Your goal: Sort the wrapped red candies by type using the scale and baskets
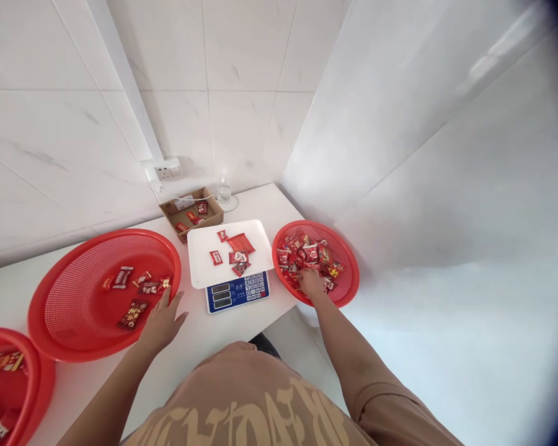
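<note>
My left hand (pixel 163 321) lies flat with fingers spread on the near rim of a large red mesh basket (pixel 65 322) that holds a few red candy packets (pixel 132 291). My right hand (pixel 310 282) reaches into a smaller red basket (pixel 348 263) at the table's right end, fingers curled down among a heap of red wrapped candies (pixel 307 251); whether it grips one is hidden. Between the baskets sits a digital scale (pixel 237 292) with a white tray (pixel 202 269) carrying several red packets (pixel 239 251).
A small cardboard box (pixel 191 214) with a few candies stands behind the scale, beside a clear glass (pixel 224 191). A wall socket (pixel 166 171) is above it. A third red basket (pixel 9 384) shows at the lower left. Tiled walls close in behind and right.
</note>
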`<state>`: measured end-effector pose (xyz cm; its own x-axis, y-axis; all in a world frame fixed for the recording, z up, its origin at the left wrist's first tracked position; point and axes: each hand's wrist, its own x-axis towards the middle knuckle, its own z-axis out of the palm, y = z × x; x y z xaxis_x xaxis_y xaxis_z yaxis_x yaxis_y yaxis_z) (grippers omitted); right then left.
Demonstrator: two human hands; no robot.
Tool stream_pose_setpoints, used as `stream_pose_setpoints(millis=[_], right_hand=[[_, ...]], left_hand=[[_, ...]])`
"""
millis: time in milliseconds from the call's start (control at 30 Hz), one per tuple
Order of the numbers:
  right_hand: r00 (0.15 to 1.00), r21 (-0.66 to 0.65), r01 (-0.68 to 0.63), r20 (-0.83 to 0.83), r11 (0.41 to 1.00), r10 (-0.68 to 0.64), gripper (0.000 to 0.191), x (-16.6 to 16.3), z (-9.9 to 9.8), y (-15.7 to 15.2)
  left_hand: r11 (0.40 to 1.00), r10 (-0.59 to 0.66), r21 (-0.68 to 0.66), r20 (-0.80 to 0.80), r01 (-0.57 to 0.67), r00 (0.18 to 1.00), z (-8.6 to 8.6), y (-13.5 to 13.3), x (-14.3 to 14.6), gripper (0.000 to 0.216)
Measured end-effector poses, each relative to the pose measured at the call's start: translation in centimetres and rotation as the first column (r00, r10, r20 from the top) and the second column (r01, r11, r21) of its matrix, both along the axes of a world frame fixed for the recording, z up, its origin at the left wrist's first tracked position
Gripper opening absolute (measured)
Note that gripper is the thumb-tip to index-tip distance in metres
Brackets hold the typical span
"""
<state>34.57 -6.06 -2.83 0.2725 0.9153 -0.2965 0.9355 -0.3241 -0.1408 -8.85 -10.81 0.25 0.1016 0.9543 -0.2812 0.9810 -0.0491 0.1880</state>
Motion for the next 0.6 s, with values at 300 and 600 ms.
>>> stream_pose_setpoints(millis=[300, 600], right_hand=[[0.989, 0.223, 0.146, -0.07, 0.964, -0.134, 0.028, -0.2, 2.2, 0.5], [0.279, 0.029, 0.417, -0.955, 0.908, -0.098, 0.021, -10.9, 5.2, 4.9]], left_hand=[[1.0, 0.019, 0.0, 0.031, -0.019, 0.999, -0.2, -0.3, 0.0, 0.05], [0.999, 0.038, -0.036, 0.035, -0.037, 0.999, 0.5, -0.2, 0.4, 0.051]])
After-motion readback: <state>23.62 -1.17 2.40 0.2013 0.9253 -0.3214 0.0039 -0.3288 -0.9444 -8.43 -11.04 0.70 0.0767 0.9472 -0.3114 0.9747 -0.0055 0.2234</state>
